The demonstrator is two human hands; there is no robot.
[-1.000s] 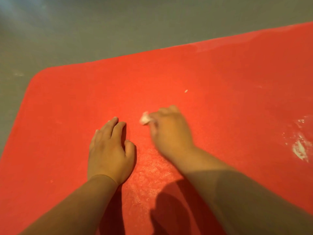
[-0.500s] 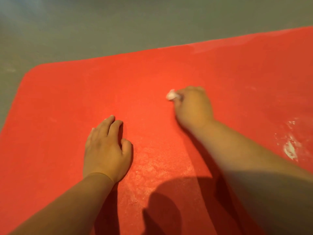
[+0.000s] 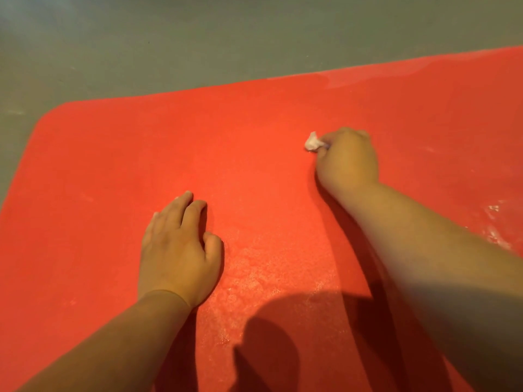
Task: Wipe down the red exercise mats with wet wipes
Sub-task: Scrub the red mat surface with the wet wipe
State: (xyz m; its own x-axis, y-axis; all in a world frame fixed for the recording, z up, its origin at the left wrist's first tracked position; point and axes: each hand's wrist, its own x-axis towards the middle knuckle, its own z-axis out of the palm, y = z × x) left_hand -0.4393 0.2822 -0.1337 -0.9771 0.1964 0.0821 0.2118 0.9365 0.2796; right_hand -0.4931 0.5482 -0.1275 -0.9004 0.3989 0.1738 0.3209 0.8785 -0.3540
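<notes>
Head view: right hand [image 3: 346, 159] clenched around a balled white wet wipe [image 3: 312, 142], pressing it on the red mat [image 3: 113, 154] toward the far edge, right of centre. Left hand [image 3: 178, 250] flat on the mat, fingers relaxed, holding nothing. White residue [image 3: 493, 222] near the right edge. Grey floor [image 3: 169, 38] beyond.

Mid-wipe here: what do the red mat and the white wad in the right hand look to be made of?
The red mat looks like foam or rubber: matte, finely grainy surface, rounded corner, lying flat. The white wad pinched in the right hand looks like soft non-woven wipe or tissue: crumpled, creased folds. Neither is certain from looks alone.
</notes>
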